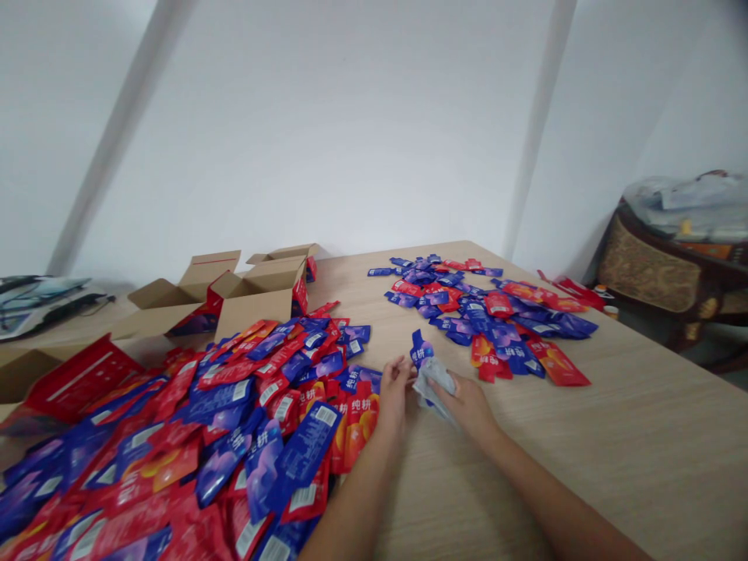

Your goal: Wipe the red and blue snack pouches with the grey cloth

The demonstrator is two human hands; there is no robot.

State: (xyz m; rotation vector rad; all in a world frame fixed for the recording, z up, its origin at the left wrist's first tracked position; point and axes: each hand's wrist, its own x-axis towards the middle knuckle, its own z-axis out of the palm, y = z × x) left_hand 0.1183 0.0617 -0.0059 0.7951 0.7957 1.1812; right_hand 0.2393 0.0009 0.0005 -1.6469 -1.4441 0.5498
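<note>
Near the middle of the table, my right hand (pixel 464 401) grips a crumpled whitish cloth (pixel 438 379) against a blue packet (pixel 419 351), whose narrow top sticks up above the cloth. Just left of the packet is my left hand (pixel 398 375), its fingers bent close to the packet's edge; whether they grip anything is too small to tell. A large heap of red and blue packets (pixel 222 397) covers the left of the table, close to my left forearm. Beyond my right hand lies a looser pile of red and blue packets (pixel 476 312).
Open cardboard boxes (pixel 257 300) stand behind the left heap, and another open red box (pixel 82 378) is at the far left. Papers (pixel 35 300) lie at the back left. A patterned chair (pixel 648 261) with plastic bags stands beyond the table's right edge.
</note>
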